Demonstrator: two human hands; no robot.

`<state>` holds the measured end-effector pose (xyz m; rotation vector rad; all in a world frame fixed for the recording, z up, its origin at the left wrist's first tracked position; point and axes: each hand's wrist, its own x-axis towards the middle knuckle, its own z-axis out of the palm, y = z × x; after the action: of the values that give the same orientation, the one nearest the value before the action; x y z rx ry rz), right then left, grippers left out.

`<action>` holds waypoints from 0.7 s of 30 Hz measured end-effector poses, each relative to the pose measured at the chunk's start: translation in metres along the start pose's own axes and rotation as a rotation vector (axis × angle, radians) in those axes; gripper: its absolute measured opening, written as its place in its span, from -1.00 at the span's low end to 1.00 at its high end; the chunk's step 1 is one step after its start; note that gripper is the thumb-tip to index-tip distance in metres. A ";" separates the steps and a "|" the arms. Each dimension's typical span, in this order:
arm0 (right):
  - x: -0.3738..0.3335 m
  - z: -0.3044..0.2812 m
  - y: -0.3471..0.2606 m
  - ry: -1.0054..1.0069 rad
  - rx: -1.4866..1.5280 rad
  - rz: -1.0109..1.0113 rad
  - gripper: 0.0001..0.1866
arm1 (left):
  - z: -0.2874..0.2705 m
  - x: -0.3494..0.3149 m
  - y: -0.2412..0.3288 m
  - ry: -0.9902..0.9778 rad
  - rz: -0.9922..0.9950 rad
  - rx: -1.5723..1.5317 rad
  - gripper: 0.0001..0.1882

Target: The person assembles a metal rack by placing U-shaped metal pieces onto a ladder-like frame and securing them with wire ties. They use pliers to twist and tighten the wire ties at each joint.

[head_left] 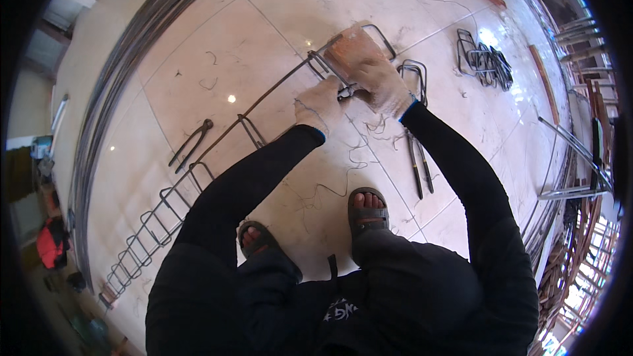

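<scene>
My left hand [320, 103], in a pale work glove, is closed at the end of a long steel bar [267, 92] strung with bent wire stirrups [157, 227]. My right hand [386, 88], gloved too, is closed beside it. A small shiny metal piece [345, 91] shows between the two hands; its kind is unclear. What the fingers grip is mostly hidden. Just beyond them a reddish brick [356, 49] lies under the bar's far end. Near my right wrist lies a stirrup [414, 69], with a long-handled tool [419, 165] below it.
Pincers [191, 144] lie left of the bar. Several stirrups are heaped [484, 60] at the right. Long steel rods [125, 59] curve along the left. Loose wire bits [356, 158] scatter between my feet and hands. A metal frame [580, 158] stands at the far right.
</scene>
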<state>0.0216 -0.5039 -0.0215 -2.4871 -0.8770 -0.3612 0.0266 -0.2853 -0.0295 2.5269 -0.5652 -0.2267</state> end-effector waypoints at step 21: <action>0.004 0.018 0.025 0.015 0.137 -0.244 -0.74 | 0.056 0.024 -0.019 0.266 0.151 0.015 -0.78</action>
<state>0.0418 -0.5096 -0.0442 -2.2552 -1.1632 -0.3861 0.0401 -0.3072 -0.0879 2.4599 -0.6473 0.1671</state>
